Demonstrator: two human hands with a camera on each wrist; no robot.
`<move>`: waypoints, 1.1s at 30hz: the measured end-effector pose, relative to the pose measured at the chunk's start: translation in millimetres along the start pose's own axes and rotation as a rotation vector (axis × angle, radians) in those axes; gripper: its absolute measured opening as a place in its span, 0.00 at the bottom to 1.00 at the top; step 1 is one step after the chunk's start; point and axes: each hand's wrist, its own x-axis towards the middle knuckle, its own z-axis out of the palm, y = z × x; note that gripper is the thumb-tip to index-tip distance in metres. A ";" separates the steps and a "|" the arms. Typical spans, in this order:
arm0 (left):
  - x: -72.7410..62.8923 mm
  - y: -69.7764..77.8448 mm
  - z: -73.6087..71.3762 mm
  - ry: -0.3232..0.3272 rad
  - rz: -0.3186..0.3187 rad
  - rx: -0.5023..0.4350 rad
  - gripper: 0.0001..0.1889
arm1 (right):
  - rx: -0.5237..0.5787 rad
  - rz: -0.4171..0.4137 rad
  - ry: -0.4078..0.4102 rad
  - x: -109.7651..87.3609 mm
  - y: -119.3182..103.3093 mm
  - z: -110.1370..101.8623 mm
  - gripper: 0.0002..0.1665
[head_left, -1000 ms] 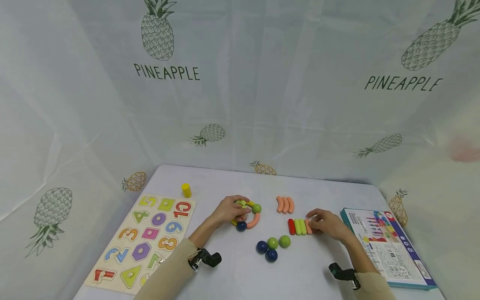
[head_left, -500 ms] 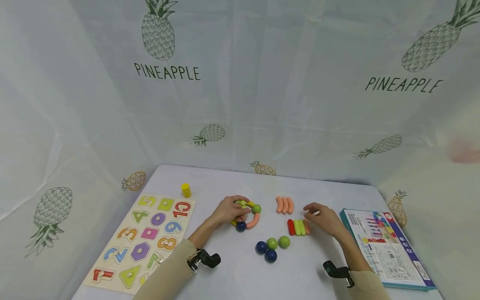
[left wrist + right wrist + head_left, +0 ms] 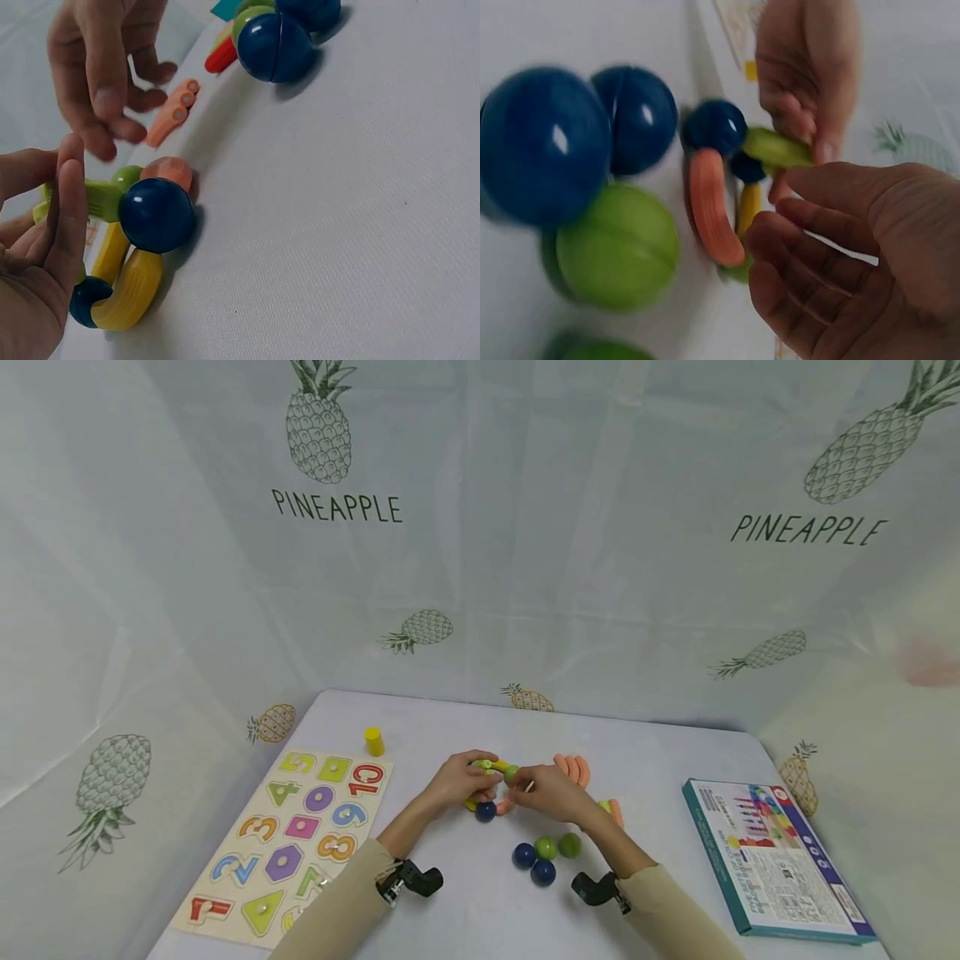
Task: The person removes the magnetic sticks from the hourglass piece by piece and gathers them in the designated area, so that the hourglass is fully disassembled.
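A ring of toy balls and curved sticks lies on the table in front of my left hand. It includes a blue ball, a yellow curved stick, a salmon curved stick and a green ball. Above the ring, my left fingers and thumb pinch a light green stick, whose far end is at the blue ball. My right hand hovers at the ring's right side, fingers loosely curled with nothing seen in them; its fingertips are close to the green stick in the right wrist view.
Loose blue balls and green balls sit nearer me. Three salmon curved sticks lie behind my right hand, with a red stick nearby. A number puzzle board and yellow cylinder stand left, a box right.
My right hand has left the row of short sticks, lifting off the salmon one, and moved left to the ring. My left hand stays in place, still pinching the green stick.
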 end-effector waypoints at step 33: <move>-3.3 6.2 -25.3 0.175 0.032 0.342 0.15 | -0.086 0.075 0.078 27.6 -8.4 18.1 0.23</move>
